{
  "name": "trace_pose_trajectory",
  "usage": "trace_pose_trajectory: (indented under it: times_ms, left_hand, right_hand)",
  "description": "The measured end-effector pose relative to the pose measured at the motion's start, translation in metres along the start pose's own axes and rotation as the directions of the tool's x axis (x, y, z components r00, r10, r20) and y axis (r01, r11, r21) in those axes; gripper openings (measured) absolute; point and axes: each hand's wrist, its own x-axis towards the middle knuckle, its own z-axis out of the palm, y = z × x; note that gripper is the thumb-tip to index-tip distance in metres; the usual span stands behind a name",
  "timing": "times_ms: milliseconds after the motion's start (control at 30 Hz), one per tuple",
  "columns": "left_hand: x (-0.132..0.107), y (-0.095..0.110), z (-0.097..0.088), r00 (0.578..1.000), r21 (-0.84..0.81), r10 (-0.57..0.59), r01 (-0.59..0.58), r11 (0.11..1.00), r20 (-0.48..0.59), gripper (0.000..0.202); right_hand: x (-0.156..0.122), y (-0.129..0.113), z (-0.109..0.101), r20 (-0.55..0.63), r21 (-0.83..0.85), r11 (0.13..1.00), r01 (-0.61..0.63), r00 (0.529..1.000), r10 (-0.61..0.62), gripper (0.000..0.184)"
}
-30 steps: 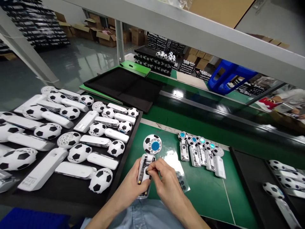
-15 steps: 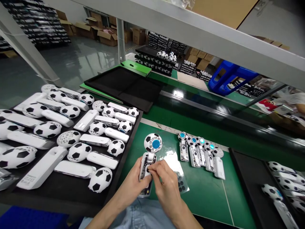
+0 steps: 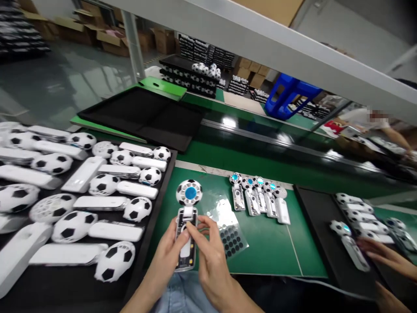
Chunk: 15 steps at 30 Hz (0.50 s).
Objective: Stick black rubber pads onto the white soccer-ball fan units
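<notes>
Both my hands hold a soccer-ball hand fan (image 3: pixel 188 196) with a blue centre and an open handle showing its insides. My left hand (image 3: pixel 167 252) wraps the handle from the left. My right hand (image 3: pixel 208 252) closes on it from the right, with the thumb and forefinger pressing on the handle's middle. Just right of the fan lies a clear bag of small black round pads (image 3: pixel 230 237) on the green mat (image 3: pixel 270 252).
A black tray (image 3: pixel 153 226) at left holds several soccer-ball fans and white handles. A row of several open fans (image 3: pixel 259 198) lies on the mat. Another black tray (image 3: pixel 319 234) at right holds more fans, with another person's hands (image 3: pixel 387 256) over it. A conveyor belt (image 3: pixel 260 148) runs behind.
The view has swung right and down, showing the right tray and another person's hands. My fingers have shifted lower on the fan's handle.
</notes>
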Motion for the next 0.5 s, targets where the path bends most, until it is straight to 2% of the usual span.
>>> trace_pose_trajectory:
  times_ms: [100, 167, 267, 333, 433, 500]
  left_hand:
    - [0.005, -0.004, 0.008, 0.999, 0.041, 0.020, -0.018, 0.999, -0.041, 0.050]
    - [0.009, -0.008, 0.015, 1.000, 0.082, 0.010, -0.009, 0.997, -0.019, 0.050]
    - [0.017, -0.018, 0.027, 0.998, 0.128, -0.053, 0.057, 0.990, -0.032, 0.047]
    - [0.028, -0.025, 0.038, 0.991, 0.149, -0.121, 0.130, 0.980, -0.064, 0.047]
    - [0.046, -0.032, 0.055, 0.983, 0.207, -0.173, 0.182, 0.961, -0.058, 0.047]
    - [0.052, -0.028, 0.061, 0.989, 0.246, -0.136, 0.147, 0.958, -0.062, 0.045]
  right_hand:
    - [-0.006, -0.003, 0.003, 0.021, 0.079, 0.984, -0.160, 0.987, 0.159, 0.047]
    - [-0.014, 0.000, 0.007, -0.035, 0.128, 0.955, -0.267, 0.961, 0.273, 0.045]
    - [-0.024, 0.014, 0.014, -0.118, 0.238, 0.895, -0.377, 0.904, 0.412, 0.054]
    - [-0.025, 0.032, 0.018, -0.097, 0.323, 0.846, -0.425, 0.874, 0.476, 0.060]
    - [-0.017, 0.073, 0.022, -0.037, 0.402, 0.802, -0.442, 0.867, 0.497, 0.059]
    - [-0.006, 0.106, 0.019, -0.117, 0.338, 0.828, -0.448, 0.852, 0.509, 0.056]
